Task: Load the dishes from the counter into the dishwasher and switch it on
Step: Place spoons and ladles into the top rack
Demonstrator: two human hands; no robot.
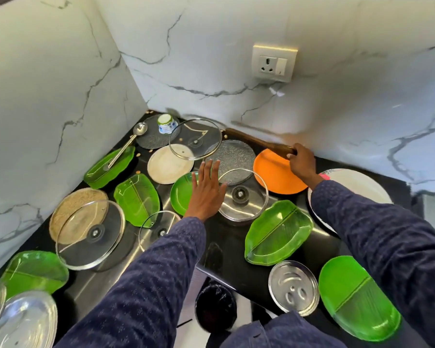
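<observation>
A black counter (239, 270) in a marble-walled corner is crowded with dishes: green leaf-shaped plates (278, 233), glass lids (91, 234), an orange plate (278, 175), a steel lid (293, 288), a white plate (357, 184) and a cream plate (167, 165).

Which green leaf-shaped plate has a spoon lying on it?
The leaf plate at the far left, beside the marble side wall. A steel spoon rests on it; the other leaf-shaped plates carry no utensil.

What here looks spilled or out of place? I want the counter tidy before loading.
Small tan crumbs lie scattered on the black counter near the ladle, and a white cup lies tipped on its side on a grey plate.
</observation>
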